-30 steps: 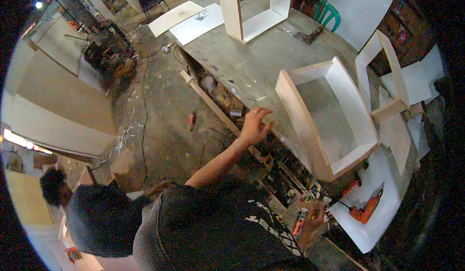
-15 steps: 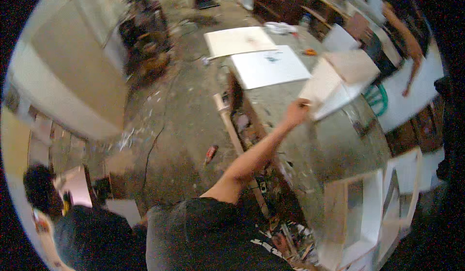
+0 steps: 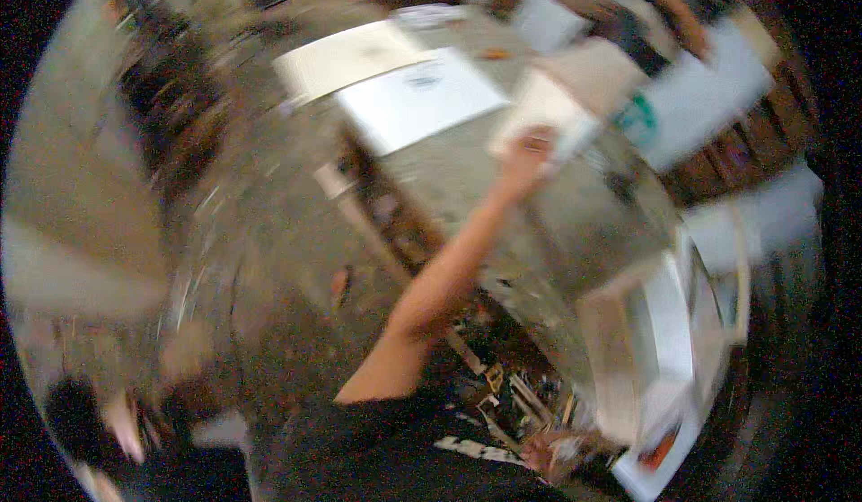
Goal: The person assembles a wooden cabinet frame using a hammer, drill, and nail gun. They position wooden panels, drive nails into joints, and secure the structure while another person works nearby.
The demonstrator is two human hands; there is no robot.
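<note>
My left arm stretches out over the workbench (image 3: 548, 224). At its end my left hand (image 3: 528, 156) is closed on the near end of a cream panel (image 3: 537, 105), its fingers curled and somewhat smeared. A wider pale beige panel (image 3: 597, 69) adjoins that panel on its far right side. To the left of the hand lies a flat white panel (image 3: 422, 98) with a dark mark on it. My right hand (image 3: 558, 453) shows blurred at the lower edge, near wood scraps and a white box-like frame (image 3: 669, 340); its fingers cannot be made out.
A cream board (image 3: 350, 57) lies beyond the white panel. Wood scraps (image 3: 530, 399) clutter the bench's near side. A red object (image 3: 341, 285) is on the floor. A person's arm (image 3: 678, 13) shows at the far right, behind a green chair (image 3: 636, 123). Another person (image 3: 81, 426) is at lower left.
The view has swung, shifting the bench and panels up and left in the picture. My left hand stays at the cream panel. My right hand has come into view at the lower edge.
</note>
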